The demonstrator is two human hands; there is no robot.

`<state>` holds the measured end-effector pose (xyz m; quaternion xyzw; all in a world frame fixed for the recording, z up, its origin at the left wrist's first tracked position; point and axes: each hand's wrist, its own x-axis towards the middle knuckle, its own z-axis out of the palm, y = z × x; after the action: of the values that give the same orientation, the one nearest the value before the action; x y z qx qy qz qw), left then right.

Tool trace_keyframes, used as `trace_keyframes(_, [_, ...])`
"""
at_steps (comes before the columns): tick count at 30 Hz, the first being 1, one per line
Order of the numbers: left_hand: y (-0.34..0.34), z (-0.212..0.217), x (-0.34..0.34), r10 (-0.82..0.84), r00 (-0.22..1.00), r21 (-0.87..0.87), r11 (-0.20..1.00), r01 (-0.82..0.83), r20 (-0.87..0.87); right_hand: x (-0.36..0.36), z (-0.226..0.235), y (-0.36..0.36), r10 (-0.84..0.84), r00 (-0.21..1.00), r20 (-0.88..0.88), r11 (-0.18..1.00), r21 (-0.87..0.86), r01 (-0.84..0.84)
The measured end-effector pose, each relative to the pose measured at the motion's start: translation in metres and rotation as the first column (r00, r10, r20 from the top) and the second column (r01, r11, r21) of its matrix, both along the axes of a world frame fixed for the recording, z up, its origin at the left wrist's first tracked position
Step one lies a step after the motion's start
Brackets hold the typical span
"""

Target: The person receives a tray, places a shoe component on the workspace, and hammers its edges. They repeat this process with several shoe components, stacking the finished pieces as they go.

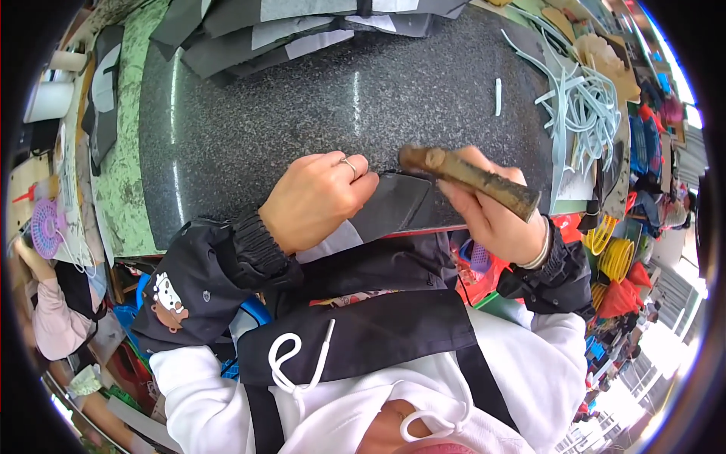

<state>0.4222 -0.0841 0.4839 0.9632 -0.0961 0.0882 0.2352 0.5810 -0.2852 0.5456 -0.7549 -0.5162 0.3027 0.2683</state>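
Black apron [401, 325] over white hoodie [522, 363]

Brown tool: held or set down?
Held: the right hand grips the brown tool, which slants across it. Cannot tell whether its blurred end touches the dark slab.

no words or numbers could be read. the dark apron [355, 340] bore a small pale mark [435, 285], too tiny to make out, to the right of a colourful print [354, 300]; the left sleeve cover [219, 272] showed cartoon figures [169, 304].
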Motion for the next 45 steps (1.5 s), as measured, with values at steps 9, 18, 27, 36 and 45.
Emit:
trace_keyframes(9, [-0.004,0.008,-0.023,0.196,0.973,-0.243,0.945,-0.22,-0.118,-0.009,0.0,0.019,0.135,0.975,0.175,0.987,-0.108,-0.118])
trace_keyframes(18, [-0.037,0.008,-0.041,0.219,0.974,0.201,0.953,-0.225,0.054,-0.019,-0.003,0.026,0.055,0.996,0.063,0.998,0.018,-0.057])
trace_keyframes(27, [-0.019,0.005,-0.062,0.27,0.96,0.017,0.962,-0.272,0.079,-0.04,-0.004,0.036,0.207,0.963,0.172,0.978,-0.014,-0.208])
trace_keyframes(36, [-0.005,-0.001,-0.088,0.381,0.919,-0.118,0.922,-0.369,0.1,-0.05,-0.011,0.046,0.189,0.968,0.163,0.982,-0.005,-0.19])
trace_keyframes(45, [-0.018,-0.011,-0.059,0.386,0.906,-0.231,0.91,-0.343,0.173,-0.039,0.008,0.045,0.13,0.967,0.218,0.987,0.068,-0.148])
